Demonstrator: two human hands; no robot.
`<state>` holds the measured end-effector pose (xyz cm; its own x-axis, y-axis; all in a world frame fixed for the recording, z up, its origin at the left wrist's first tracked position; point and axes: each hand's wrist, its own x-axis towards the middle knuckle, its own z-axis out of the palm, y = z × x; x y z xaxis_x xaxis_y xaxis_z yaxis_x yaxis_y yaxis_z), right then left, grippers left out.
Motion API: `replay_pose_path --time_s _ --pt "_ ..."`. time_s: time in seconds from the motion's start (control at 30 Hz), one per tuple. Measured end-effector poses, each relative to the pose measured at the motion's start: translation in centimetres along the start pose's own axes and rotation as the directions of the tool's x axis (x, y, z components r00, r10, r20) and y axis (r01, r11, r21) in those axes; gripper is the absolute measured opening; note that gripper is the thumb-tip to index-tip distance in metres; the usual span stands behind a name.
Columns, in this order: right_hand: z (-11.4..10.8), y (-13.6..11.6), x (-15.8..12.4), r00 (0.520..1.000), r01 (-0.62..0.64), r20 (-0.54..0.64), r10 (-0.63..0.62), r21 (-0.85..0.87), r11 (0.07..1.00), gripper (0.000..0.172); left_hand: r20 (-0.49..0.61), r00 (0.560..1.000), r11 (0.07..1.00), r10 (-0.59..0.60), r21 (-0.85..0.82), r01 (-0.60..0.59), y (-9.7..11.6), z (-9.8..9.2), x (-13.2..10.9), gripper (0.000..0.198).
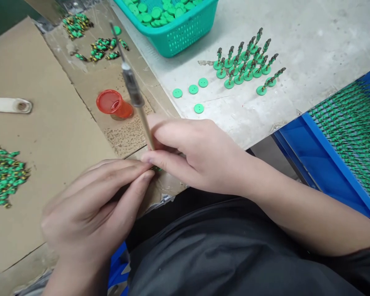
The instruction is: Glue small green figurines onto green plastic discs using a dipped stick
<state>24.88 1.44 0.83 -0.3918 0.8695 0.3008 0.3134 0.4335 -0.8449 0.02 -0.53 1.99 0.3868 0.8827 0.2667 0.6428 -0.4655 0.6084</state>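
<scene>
My right hand [200, 152] is closed around a slim wooden-handled tool [146, 127]. The tool has a dark sleeve, a pale collar and a thin dark upper end that points up and away; its lower end is hidden at my fingers. My left hand [95, 201] pinches at the cardboard edge, its fingertips touching those of my right. A small green piece [157, 168] barely shows between the fingertips, mostly hidden. Beyond my hands stands a small red cup [123, 110] with red contents, on speckled cardboard.
Small green-and-yellow figures lie in piles [6, 174] on cardboard. A teal basket [188, 37] holds green discs. Loose discs [193, 89] and several figures standing on discs [248, 73] occupy the white tabletop. A blue tray [320, 144] of green figures sits right; a white handle-like object [9, 105] lies left.
</scene>
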Motion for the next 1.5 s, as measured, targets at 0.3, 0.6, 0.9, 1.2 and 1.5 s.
replay_pose_path --time_s 0.3,0.6,0.9,1.2,1.5 --pt "0.2 -0.5 0.4 0.999 0.020 0.048 -0.019 -0.016 1.000 0.022 -0.036 0.999 0.999 -0.007 -0.036 0.006 -0.8 0.2 -0.1 0.013" --pt "1.1 -1.2 0.1 0.998 0.061 0.030 -0.058 -0.078 0.995 0.016 -0.058 0.998 1.000 0.005 0.000 -0.005 -1.5 -0.2 -0.5 0.011" --pt "1.8 -0.1 -1.0 0.986 0.146 -0.073 -0.151 -0.074 0.986 0.020 -0.045 0.996 0.988 0.080 -0.128 -0.085 -0.9 0.4 0.4 0.018" --pt "2.0 -0.5 -1.3 0.987 0.155 -0.021 -0.158 -0.099 0.983 0.023 -0.053 0.995 0.988 0.085 -0.127 -0.091 -1.2 0.3 -0.1 0.018" --pt "2.3 -1.0 -1.6 0.985 0.164 -0.036 -0.170 -0.130 0.978 0.026 -0.052 0.989 0.984 0.136 -0.108 -0.141 -0.8 0.0 0.2 0.010"
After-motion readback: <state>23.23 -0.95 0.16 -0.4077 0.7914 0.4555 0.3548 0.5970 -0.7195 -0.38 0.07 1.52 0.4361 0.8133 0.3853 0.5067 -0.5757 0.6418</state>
